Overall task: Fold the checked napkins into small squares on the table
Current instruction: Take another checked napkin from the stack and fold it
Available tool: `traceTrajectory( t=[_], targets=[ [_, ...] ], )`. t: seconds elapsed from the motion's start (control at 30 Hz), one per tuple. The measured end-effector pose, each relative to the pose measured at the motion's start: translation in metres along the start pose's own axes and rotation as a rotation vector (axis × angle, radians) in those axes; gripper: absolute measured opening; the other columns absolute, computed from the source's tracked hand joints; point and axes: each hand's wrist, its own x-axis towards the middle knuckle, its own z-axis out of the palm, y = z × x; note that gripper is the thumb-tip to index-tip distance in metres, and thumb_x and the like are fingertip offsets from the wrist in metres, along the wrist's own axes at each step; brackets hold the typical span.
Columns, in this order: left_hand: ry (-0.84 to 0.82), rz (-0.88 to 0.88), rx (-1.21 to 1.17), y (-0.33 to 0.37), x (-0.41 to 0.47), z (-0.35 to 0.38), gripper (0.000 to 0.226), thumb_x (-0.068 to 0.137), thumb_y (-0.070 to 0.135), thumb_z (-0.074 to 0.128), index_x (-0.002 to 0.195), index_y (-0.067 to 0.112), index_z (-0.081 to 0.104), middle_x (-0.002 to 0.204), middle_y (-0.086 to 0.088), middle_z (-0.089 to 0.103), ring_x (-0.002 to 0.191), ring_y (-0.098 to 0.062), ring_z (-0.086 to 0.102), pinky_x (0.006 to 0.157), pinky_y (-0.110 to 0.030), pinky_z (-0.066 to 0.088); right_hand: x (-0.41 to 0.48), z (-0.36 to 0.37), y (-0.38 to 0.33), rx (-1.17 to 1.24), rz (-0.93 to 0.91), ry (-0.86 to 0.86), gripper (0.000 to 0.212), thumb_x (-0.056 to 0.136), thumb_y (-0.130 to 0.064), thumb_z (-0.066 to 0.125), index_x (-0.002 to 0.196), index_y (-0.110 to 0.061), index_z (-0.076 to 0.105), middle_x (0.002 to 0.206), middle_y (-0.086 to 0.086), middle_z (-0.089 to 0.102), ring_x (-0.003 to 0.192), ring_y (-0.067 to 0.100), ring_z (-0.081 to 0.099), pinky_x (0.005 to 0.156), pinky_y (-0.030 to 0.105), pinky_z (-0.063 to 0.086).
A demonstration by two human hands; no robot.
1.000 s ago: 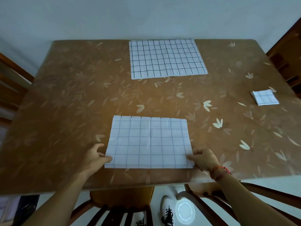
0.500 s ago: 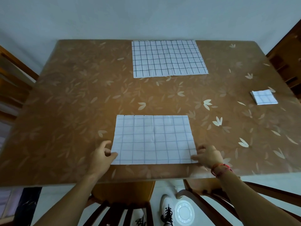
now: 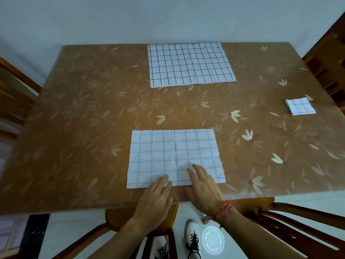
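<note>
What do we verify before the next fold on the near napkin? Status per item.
1. The near checked napkin lies flat on the table: ok.
2. The left hand and right hand press its near edge with straight fingers: ok.
3. A corner is gripped for the fold: not ok, neither hand holds one.
4. Folded layers line up along the edges: cannot tell.
5. The unfolded napkin and the folded square lie apart from it: ok.
</note>
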Motion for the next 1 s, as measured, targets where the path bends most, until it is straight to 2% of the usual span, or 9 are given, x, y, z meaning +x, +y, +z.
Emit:
traceTrajectory(
  t=[0.17, 0.27, 0.37, 0.53, 0.67, 0.73, 0.83, 0.9, 1.0],
  targets=[
    [-0.030, 0.047, 0.104, 0.007, 0.000, 0.016, 0.054, 0.099, 0.035, 0.030, 0.138, 0.002, 0.048, 0.146, -0.015, 0.044, 0.139, -0.026, 0.036, 0.117, -0.040, 0.024, -0.019, 0.025, -0.022, -0.151, -0.219, 0.014, 0.064, 0.088, -0.036, 0.044, 0.140, 0.000, 0.043, 0.148, 0.020, 0.039, 0.139, 0.032, 0.036, 0.110, 0.042, 0.037],
    [-0.064, 0.046, 0.155, 0.006, -0.002, 0.019, 0.056, 0.096, 0.036, 0.031, 0.136, 0.001, 0.050, 0.144, -0.015, 0.047, 0.137, -0.025, 0.038, 0.115, -0.036, 0.013, -0.023, 0.034, -0.024, -0.172, -0.199, -0.054, 0.070, 0.084, -0.044, 0.051, 0.139, 0.000, 0.046, 0.147, 0.020, 0.040, 0.138, 0.032, 0.038, 0.105, 0.045, 0.043],
    [-0.080, 0.032, 0.181, 0.001, -0.003, 0.021, 0.056, 0.093, 0.035, 0.034, 0.136, 0.003, 0.051, 0.143, -0.013, 0.048, 0.137, -0.024, 0.038, 0.117, -0.042, 0.022, -0.025, 0.037, -0.023, -0.167, -0.173, -0.107, 0.076, 0.080, -0.046, 0.055, 0.138, 0.000, 0.046, 0.148, 0.020, 0.039, 0.138, 0.033, 0.037, 0.101, 0.046, 0.046],
    [-0.085, 0.055, 0.157, 0.005, -0.007, 0.024, 0.059, 0.091, 0.032, 0.035, 0.140, 0.001, 0.043, 0.148, -0.015, 0.040, 0.139, -0.025, 0.033, 0.113, -0.037, 0.010, -0.025, 0.034, -0.032, -0.166, -0.245, -0.054, 0.073, 0.085, -0.046, 0.053, 0.141, 0.000, 0.042, 0.148, 0.018, 0.040, 0.138, 0.030, 0.037, 0.105, 0.046, 0.043],
    [-0.076, 0.043, 0.152, 0.001, -0.008, 0.028, 0.059, 0.091, 0.031, 0.033, 0.143, 0.003, 0.039, 0.151, -0.013, 0.036, 0.141, -0.023, 0.029, 0.113, -0.038, 0.013, -0.023, 0.041, -0.033, -0.145, -0.225, -0.095, 0.074, 0.088, -0.047, 0.051, 0.143, -0.001, 0.036, 0.150, 0.018, 0.037, 0.139, 0.030, 0.036, 0.105, 0.047, 0.042],
    [-0.087, 0.031, 0.148, -0.002, -0.009, 0.029, 0.058, 0.092, 0.031, 0.033, 0.144, 0.004, 0.039, 0.151, -0.013, 0.035, 0.141, -0.023, 0.030, 0.116, -0.042, 0.023, -0.024, 0.042, -0.032, -0.143, -0.212, -0.116, 0.076, 0.086, -0.048, 0.053, 0.143, -0.001, 0.035, 0.150, 0.018, 0.037, 0.139, 0.031, 0.036, 0.106, 0.047, 0.042],
    [-0.119, -0.027, 0.128, -0.011, -0.014, 0.027, 0.056, 0.096, 0.031, 0.029, 0.143, 0.002, 0.038, 0.151, -0.015, 0.035, 0.141, -0.026, 0.031, 0.109, -0.045, 0.038, -0.024, 0.043, -0.031, -0.165, -0.198, -0.154, 0.079, 0.082, -0.047, 0.056, 0.142, 0.001, 0.038, 0.151, 0.019, 0.034, 0.139, 0.031, 0.035, 0.105, 0.046, 0.044],
    [-0.129, -0.069, 0.135, -0.020, -0.019, 0.025, 0.058, 0.097, 0.034, 0.025, 0.145, 0.002, 0.036, 0.153, -0.014, 0.032, 0.142, -0.026, 0.029, 0.108, -0.045, 0.038, -0.025, 0.043, -0.028, -0.175, -0.178, -0.172, 0.079, 0.082, -0.049, 0.053, 0.142, 0.001, 0.039, 0.153, 0.018, 0.032, 0.141, 0.030, 0.033, 0.106, 0.046, 0.042],
    [-0.123, -0.155, 0.158, -0.033, -0.030, 0.023, 0.062, 0.097, 0.039, 0.021, 0.148, 0.004, 0.026, 0.157, -0.010, 0.020, 0.145, -0.022, 0.020, 0.113, -0.040, 0.025, -0.029, 0.042, -0.023, -0.185, -0.138, -0.196, 0.079, 0.085, -0.049, 0.045, 0.146, 0.001, 0.033, 0.156, 0.017, 0.024, 0.144, 0.030, 0.026, 0.110, 0.047, 0.037]
  ],
)
